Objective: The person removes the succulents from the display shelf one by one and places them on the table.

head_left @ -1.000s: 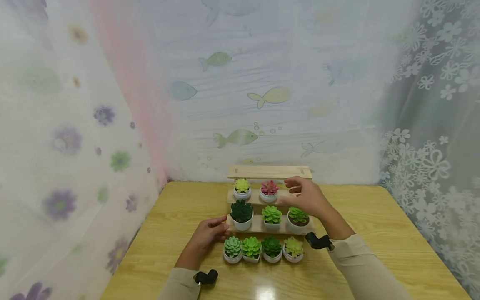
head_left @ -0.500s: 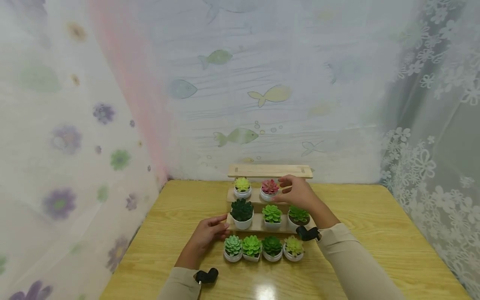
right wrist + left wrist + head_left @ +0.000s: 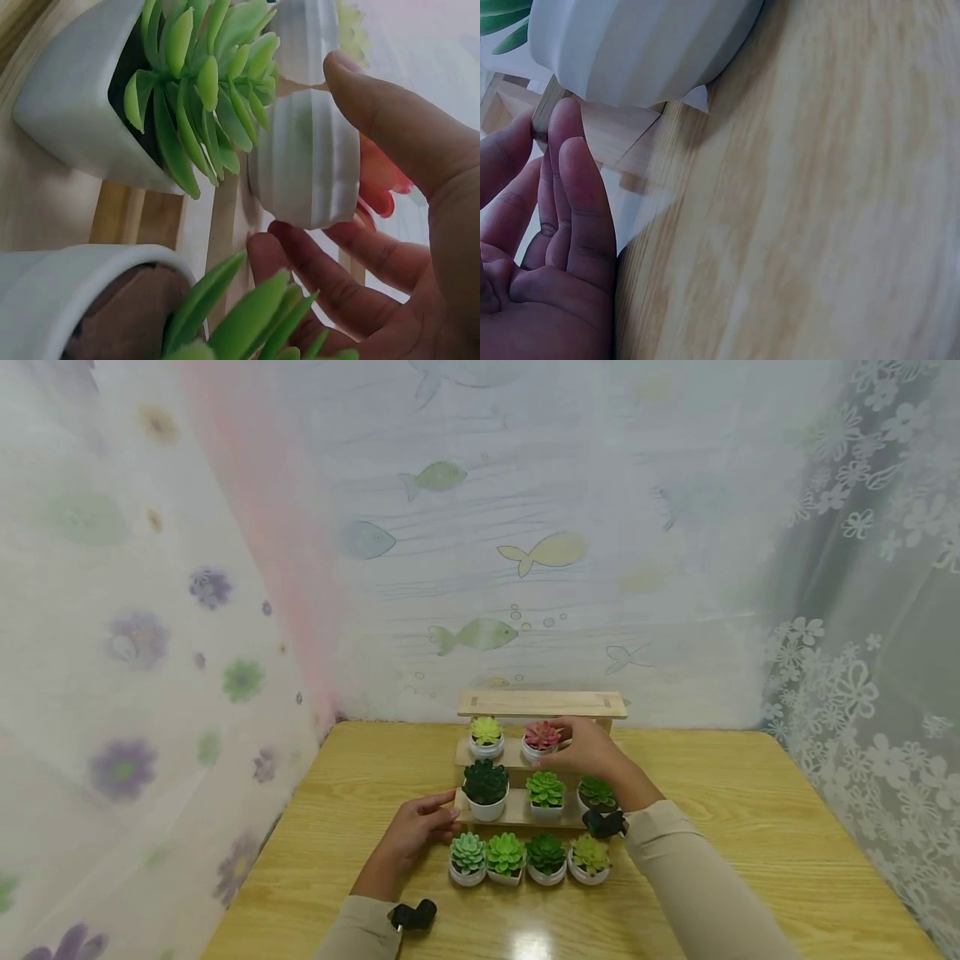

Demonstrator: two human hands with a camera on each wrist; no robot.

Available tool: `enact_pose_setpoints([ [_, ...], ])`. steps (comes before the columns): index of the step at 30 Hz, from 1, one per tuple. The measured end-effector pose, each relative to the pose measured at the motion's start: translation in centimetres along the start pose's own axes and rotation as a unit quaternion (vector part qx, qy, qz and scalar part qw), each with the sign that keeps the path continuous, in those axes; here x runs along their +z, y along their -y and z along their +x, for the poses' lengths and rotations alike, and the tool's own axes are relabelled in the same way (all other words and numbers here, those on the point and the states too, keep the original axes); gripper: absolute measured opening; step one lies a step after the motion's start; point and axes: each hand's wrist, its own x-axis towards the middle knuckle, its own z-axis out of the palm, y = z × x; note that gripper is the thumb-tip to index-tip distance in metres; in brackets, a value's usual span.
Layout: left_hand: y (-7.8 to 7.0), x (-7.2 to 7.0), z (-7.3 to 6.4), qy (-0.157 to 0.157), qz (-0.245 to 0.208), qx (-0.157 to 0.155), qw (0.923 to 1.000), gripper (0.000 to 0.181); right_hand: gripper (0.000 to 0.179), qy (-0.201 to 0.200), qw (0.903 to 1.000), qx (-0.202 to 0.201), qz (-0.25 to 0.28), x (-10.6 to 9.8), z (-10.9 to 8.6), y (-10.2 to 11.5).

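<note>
A tiered wooden plant stand holds small potted succulents. On its middle tier, a red succulent in a white ribbed pot has my right hand around it. In the right wrist view the thumb lies on one side of that pot and the fingers curl at the other. My left hand pinches the left end of the lower board between thumb and fingers. Left of the red plant stands a yellow-green succulent. A dark green one and a bright green one occupy the lower board.
Another green succulent sits under my right wrist, partly covered. Several potted succulents, among them a pale green one and a yellowish one, form a front row. The wooden table meets a fish-print curtain behind.
My right hand has moved left along the middle tier, from beside the red succulent to around its pot. The left hand stays at the board's end.
</note>
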Motion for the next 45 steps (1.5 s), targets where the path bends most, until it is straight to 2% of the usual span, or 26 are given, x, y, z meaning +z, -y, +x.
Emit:
enact_pose_setpoints([
  [9, -0.2, -0.1, 0.3, 0.002, -0.005, 0.000, 1.0000, 0.057, 0.076, -0.022, 0.9997, 0.007, -0.006, -0.1, 0.3, 0.7],
  [13, -0.3, -0.1, 0.3, 0.004, -0.005, -0.001, 1.0000, 0.056, 0.076, -0.027, 0.9995, 0.017, 0.000, -0.1, 0.2, 0.7],
  [20, -0.5, 0.0, 0.0, 0.002, -0.006, -0.001, 1.0000, 0.054, 0.072, -0.036, 0.9993, 0.003, -0.008, 0.1, 0.1, 0.3],
  [30, -0.3, 0.0, -0.1, -0.002, -0.004, -0.003, 1.0000, 0.053, 0.067, -0.050, 0.9987, 0.005, 0.005, 0.1, 0.0, 0.4],
  [45, -0.2, -0.1, -0.1, 0.001, -0.009, -0.005, 0.9999, 0.055, 0.066, -0.072, 0.9971, -0.009, 0.022, -1.1, -2.5, 0.7],
])
